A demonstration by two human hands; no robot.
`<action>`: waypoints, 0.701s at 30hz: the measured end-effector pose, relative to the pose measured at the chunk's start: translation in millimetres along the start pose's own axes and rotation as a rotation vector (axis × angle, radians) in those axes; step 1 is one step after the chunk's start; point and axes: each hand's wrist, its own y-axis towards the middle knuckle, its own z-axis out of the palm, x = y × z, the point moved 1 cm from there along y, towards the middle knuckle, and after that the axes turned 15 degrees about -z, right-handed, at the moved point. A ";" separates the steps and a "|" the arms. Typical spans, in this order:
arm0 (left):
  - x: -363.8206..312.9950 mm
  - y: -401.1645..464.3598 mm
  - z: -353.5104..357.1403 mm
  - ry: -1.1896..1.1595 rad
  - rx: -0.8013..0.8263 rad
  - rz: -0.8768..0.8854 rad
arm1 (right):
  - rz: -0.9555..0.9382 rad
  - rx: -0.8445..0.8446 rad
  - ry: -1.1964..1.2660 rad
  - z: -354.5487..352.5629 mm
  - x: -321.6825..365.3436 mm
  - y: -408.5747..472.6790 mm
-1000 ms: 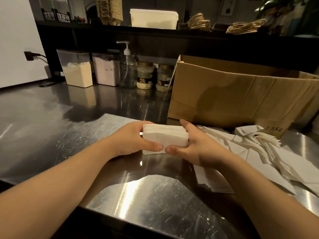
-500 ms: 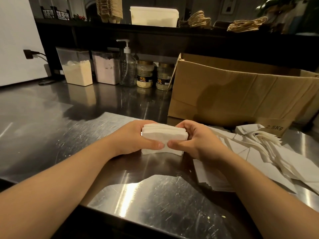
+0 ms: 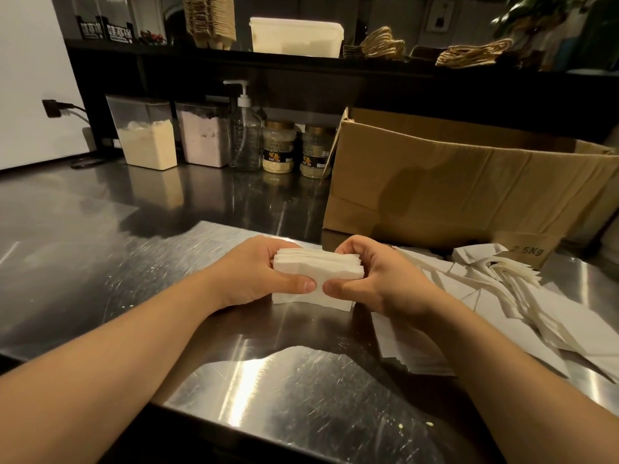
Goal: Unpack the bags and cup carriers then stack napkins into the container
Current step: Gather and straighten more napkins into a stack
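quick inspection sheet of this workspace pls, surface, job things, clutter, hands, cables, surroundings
surface: steel counter, scratched and shiny, with a few pale crumbs near the front edge
job's things: napkin stack held over the counter; white lidded container on the back shelf; cup carriers stacked beside it
clutter: loose white paper sheets spread on the right; open cardboard box behind them
hands: left hand and right hand grip the stack from opposite ends, thumbs on its near face
cables: a dark plug and cord at the white wall on the left
surroundings: two powder bins, pump bottle, two jars along the back
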 end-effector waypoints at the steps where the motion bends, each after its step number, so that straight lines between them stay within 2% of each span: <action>1: 0.1 -0.6 0.0 -0.006 0.000 0.002 | -0.006 -0.004 0.001 0.3 0.5 0.1; 11: 0.6 1.6 -0.5 0.088 -0.058 0.003 | 0.007 0.064 -0.179 2.9 1.1 2.7; 16: 0.6 -0.2 -0.2 -0.044 -0.034 0.013 | 0.001 0.030 -0.218 2.0 3.1 5.2; 21: -0.2 -0.6 0.4 -0.090 -0.090 -0.002 | 0.024 -0.030 -0.160 2.2 2.9 5.1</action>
